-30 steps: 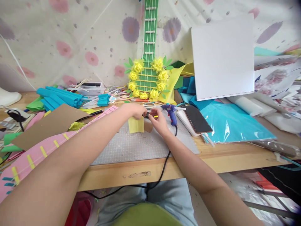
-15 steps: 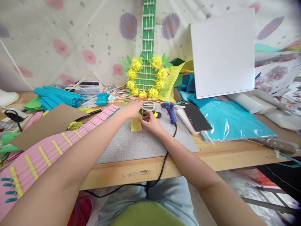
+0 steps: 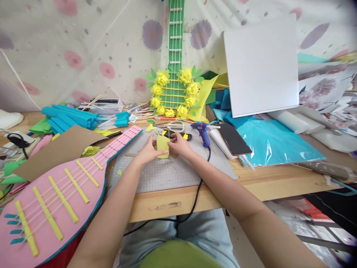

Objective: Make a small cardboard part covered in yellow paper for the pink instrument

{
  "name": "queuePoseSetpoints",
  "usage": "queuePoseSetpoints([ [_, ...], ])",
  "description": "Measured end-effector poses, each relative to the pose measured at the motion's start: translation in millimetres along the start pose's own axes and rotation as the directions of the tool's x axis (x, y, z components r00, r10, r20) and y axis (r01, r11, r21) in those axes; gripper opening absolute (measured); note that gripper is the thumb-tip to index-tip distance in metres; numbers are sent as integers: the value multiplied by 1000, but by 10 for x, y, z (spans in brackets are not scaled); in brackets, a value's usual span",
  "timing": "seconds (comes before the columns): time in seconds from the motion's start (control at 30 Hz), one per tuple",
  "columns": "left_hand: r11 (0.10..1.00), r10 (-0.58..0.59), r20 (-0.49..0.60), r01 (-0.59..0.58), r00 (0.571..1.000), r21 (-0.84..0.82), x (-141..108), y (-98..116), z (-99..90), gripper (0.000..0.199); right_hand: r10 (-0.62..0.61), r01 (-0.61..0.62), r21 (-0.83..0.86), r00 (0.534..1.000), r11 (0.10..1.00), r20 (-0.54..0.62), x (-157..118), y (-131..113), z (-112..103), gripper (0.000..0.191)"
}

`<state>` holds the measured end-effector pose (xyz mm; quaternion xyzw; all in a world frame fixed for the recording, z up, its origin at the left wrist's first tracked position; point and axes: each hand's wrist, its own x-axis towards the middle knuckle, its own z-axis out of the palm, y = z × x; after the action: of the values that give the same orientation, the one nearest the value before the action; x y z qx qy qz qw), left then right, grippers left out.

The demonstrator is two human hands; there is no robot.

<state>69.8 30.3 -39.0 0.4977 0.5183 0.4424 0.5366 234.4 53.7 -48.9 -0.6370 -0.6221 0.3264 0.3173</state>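
A small yellow paper piece stands upright above the grey cutting mat, between my two hands. My left hand is at its left side, the thumb across the lower front and the fingers curled at the left edge. My right hand pinches the right edge, its fingers bent. Under the right hand, a bit of brown cardboard shows. Just behind lie a black and yellow cutter and scissors with pale handles. A yellow scrap rests left of the scissors.
A blue glue gun with a black cable stands right of my hands, beside a phone. A pink paper guitar lies at left. Behind, a green guitar with yellow flowers leans upright. A white board stands at right.
My left hand has come down from near the scissors to the yellow paper's left side. The yellow scrap by the scissors now shows. My right hand stays at the paper's right edge.
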Motion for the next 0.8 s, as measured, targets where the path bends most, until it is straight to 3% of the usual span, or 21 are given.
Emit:
queuePoseSetpoints([
  [0.1,999,-7,-96,4,995,-33,28,-17,48,87,8,-8,19,1000,1000,18,24,-51,-25,33],
  [0.23,969,-18,-160,-22,987,-245,20,80,61,62,17,-16,73,1000,997,-1,64,-130,-35,32],
  [0.37,886,4,-117,-57,993,-460,-10,138,41,41,-18,20,221,1000,975,-9,79,-179,24,17],
  [0.5,814,-6,-18,-5,1000,-581,-35,131,-15,36,17,-27,505,1000,863,25,52,-199,77,8],
  [0.6,837,43,130,35,991,-546,-52,104,-75,48,102,-58,636,994,770,-33,40,-216,49,10],
  [0.7,913,126,282,0,951,-409,-54,52,-69,70,186,-66,743,979,666,-80,53,-221,-1,13],
  [0.8,948,189,208,-124,960,-292,-27,-22,48,69,258,-127,819,966,560,-27,60,-215,-17,16],
])
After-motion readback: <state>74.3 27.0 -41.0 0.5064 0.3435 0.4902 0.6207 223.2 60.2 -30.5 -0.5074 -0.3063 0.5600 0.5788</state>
